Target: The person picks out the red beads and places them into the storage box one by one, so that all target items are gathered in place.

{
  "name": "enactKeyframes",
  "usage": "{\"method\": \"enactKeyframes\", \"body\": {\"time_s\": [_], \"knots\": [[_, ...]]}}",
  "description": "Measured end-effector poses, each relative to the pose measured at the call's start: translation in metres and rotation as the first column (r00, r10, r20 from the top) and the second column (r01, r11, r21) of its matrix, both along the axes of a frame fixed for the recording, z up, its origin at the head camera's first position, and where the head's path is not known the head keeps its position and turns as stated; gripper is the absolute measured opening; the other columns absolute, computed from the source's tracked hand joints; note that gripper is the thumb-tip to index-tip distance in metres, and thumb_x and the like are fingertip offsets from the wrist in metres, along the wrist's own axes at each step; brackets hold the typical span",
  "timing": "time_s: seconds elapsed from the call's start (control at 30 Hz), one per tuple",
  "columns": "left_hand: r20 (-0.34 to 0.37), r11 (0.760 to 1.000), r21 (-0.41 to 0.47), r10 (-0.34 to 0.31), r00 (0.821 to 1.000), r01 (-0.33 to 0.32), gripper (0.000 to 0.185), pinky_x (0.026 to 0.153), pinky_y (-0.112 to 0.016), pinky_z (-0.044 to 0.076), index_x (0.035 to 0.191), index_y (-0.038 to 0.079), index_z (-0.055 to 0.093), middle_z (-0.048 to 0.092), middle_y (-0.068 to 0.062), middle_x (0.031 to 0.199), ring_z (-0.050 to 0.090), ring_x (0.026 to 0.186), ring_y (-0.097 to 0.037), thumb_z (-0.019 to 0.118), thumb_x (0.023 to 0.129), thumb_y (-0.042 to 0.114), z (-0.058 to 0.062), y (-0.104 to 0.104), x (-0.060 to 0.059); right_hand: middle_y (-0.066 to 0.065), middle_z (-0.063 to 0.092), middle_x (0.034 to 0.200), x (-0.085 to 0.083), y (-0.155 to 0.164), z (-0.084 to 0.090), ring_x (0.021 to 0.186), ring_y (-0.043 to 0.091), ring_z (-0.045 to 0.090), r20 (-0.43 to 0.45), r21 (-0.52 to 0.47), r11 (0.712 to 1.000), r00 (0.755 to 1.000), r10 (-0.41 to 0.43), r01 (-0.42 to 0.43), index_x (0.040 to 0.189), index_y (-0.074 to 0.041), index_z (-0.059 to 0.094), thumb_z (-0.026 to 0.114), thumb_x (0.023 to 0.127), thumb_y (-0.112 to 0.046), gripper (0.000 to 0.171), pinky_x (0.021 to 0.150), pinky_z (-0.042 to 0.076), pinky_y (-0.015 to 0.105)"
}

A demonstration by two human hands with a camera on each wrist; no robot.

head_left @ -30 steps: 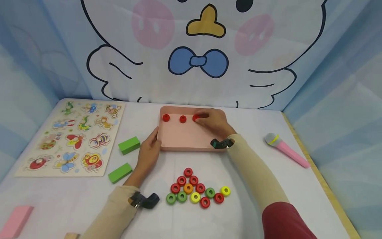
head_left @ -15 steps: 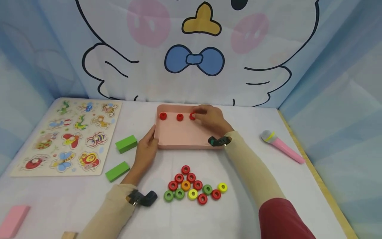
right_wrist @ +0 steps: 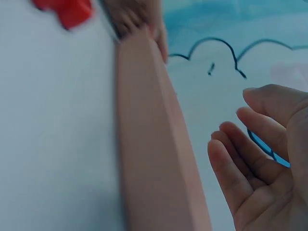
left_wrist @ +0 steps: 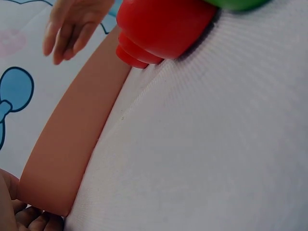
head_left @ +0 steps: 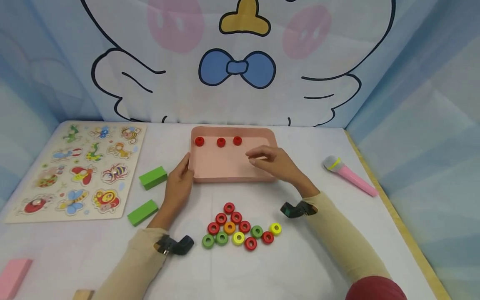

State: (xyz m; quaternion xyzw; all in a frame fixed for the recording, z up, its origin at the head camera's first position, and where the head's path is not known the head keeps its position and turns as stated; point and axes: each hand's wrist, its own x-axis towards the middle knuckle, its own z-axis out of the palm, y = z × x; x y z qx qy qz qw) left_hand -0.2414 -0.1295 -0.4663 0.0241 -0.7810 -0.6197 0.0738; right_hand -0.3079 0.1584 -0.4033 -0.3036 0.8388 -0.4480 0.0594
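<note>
Tray [head_left: 225, 164] holds three rings [head_left: 221, 143]; more rings [head_left: 229, 233] before it; board [head_left: 75, 171] left, microphone [head_left: 351, 176] right.

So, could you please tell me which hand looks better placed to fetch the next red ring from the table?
Probably the right hand: it holds nothing and hovers at the right end of the pink tray, while the left hand is occupied holding that tray's left side.

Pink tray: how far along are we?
Done: three red rings sit in the pink tray, in a row along its far side. In hand: the left hand holds the tray's left edge; the right hand is above the tray, holding nothing. Likely left: some of the thirteen loose rings on the table in front of the tray, seven of them red.
</note>
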Motion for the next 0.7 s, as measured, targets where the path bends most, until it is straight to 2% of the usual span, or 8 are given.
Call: {"method": "enactKeyframes", "body": {"time_s": [0.07, 0.17, 0.3, 0.4, 0.57, 0.7], "knots": [[-0.002, 1.0, 0.005, 0.003, 1.0, -0.003, 0.054, 0.114, -0.029, 0.027, 0.155, 0.011, 0.029, 0.029, -0.002, 0.158, 0.026, 0.143, -0.012, 0.04, 0.102, 0.013, 0.0, 0.0, 0.0, 0.01, 0.064, 0.121, 0.024, 0.009, -0.004, 0.112, 0.022, 0.06, 0.018, -0.009, 0.998, 0.998, 0.055, -0.055, 0.123, -0.002, 0.065, 0.064, 0.095, -0.009, 0.028, 0.096, 0.051, 0.033], [0.0, 1.0, 0.005, 0.005, 1.0, -0.005, 0.054, 0.114, -0.029, 0.027, 0.155, 0.011, 0.029, 0.029, -0.001, 0.157, 0.026, 0.142, -0.012, 0.04, 0.102, 0.013, 0.0, -0.001, -0.001, 0.014, 0.064, 0.12, 0.062, 0.026, -0.012, 0.111, 0.021, 0.061, 0.048, -0.031, 0.995, 0.995, 0.092, -0.09, 0.121, 0.001, 0.064, 0.065, 0.094, -0.006, 0.028, 0.093, 0.053, 0.031], [0.01, 1.0, -0.004, 0.0, 1.0, 0.0, 0.055, 0.114, -0.029, 0.027, 0.155, 0.012, 0.028, 0.029, -0.001, 0.158, 0.026, 0.143, -0.012, 0.04, 0.102, 0.013, 0.001, 0.0, -0.001, 0.017, 0.064, 0.119, 0.109, 0.05, -0.023, 0.11, 0.021, 0.062, 0.069, -0.099, 0.993, 0.996, 0.064, -0.057, 0.119, 0.003, 0.065, 0.065, 0.093, -0.002, 0.026, 0.09, 0.054, 0.032], [0.008, 1.0, -0.011, 0.005, 1.0, -0.005, 0.054, 0.114, -0.03, 0.028, 0.155, 0.011, 0.028, 0.029, -0.001, 0.158, 0.026, 0.142, -0.012, 0.039, 0.102, 0.013, 0.001, -0.001, -0.001, 0.017, 0.064, 0.117, 0.138, 0.062, -0.03, 0.108, 0.023, 0.062, 0.103, -0.157, 0.988, 0.994, 0.026, -0.009, 0.117, 0.004, 0.066, 0.065, 0.092, 0.001, 0.025, 0.089, 0.055, 0.034], [-0.004, 1.0, -0.009, 0.013, 1.0, -0.013, 0.054, 0.114, -0.03, 0.027, 0.155, 0.01, 0.029, 0.03, -0.002, 0.157, 0.027, 0.142, -0.011, 0.04, 0.103, 0.012, 0.002, -0.004, 0.0, 0.012, 0.065, 0.114, 0.172, 0.071, -0.038, 0.107, 0.022, 0.063, 0.173, -0.176, 0.983, 0.985, -0.022, 0.053, 0.115, -0.002, 0.069, 0.068, 0.092, -0.004, 0.024, 0.087, 0.056, 0.035], [-0.001, 1.0, 0.026, -0.003, 1.0, 0.003, 0.054, 0.114, -0.029, 0.027, 0.155, 0.011, 0.029, 0.03, -0.001, 0.157, 0.027, 0.142, -0.011, 0.04, 0.102, 0.01, -0.001, 0.0, -0.002, 0.013, 0.065, 0.114, 0.185, 0.074, -0.048, 0.104, 0.023, 0.064, 0.163, -0.18, 0.983, 0.987, 0.002, 0.027, 0.115, -0.002, 0.069, 0.069, 0.09, -0.003, 0.025, 0.084, 0.057, 0.036]]}}
